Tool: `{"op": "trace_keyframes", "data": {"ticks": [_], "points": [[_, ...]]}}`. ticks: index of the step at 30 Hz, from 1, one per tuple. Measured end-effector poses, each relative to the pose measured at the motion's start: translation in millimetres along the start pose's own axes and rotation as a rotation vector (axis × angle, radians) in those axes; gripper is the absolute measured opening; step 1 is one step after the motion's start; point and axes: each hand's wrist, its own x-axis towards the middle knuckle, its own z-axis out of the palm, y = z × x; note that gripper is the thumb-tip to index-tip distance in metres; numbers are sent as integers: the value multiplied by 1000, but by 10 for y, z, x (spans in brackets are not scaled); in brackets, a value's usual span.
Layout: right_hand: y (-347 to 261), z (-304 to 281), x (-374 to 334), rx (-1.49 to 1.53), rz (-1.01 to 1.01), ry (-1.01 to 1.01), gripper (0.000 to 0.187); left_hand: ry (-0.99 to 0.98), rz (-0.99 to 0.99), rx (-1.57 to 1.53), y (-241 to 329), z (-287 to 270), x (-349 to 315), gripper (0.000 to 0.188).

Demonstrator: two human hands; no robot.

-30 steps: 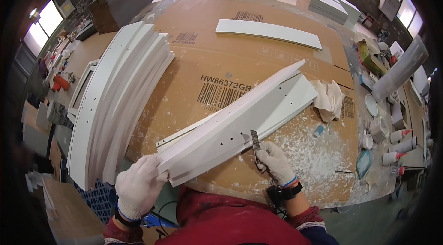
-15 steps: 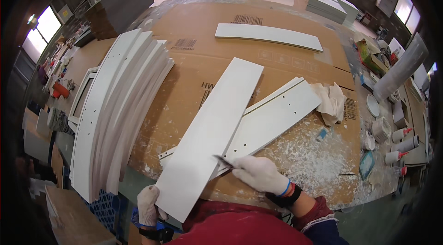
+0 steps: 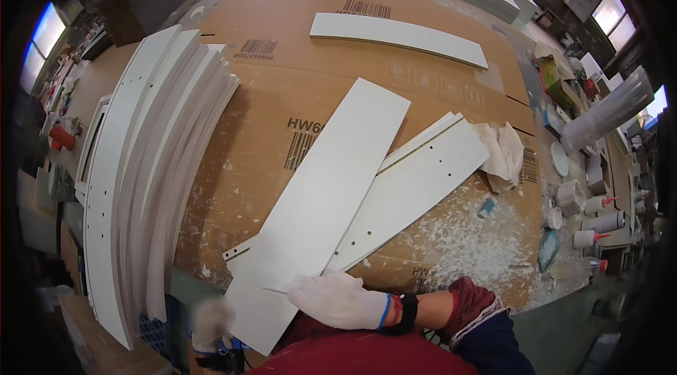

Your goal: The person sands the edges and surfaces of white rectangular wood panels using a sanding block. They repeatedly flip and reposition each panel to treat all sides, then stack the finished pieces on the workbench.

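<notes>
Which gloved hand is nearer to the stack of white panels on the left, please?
Left. The left hand is just right of the panel stack; the right hand is farther right, at the edge of the nearest white board.

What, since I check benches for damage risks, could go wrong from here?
The thin tool in the right hand might scratch the white face of the upper board beneath it.
That board's near end juts past the cardboard-topped table, so it may tip; the left hand is too blurred to judge its hold.
Sliding across the drilled board could scuff either.
</notes>
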Motion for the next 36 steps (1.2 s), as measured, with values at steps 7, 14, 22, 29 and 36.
{"op": "trace_keyframes", "data": {"ticks": [7,14,22,29,36], "points": [[766,-555,3,-151,137,80,11,267,10,-80,-75,216,17,22],[2394,-1627,-195,-441,617,365,14,482,163,-122,-227,178,120,19],[2478,-1830,-205,-339,696,483,22,620,79,-337,-188,462,165,38],[1164,-848,502,-95,46,-87,7,167,-167,-328,-92,536,-130,67],[1761,-1117,695,-235,258,12,16,285,-86,-187,-768,57,166,36]]}}
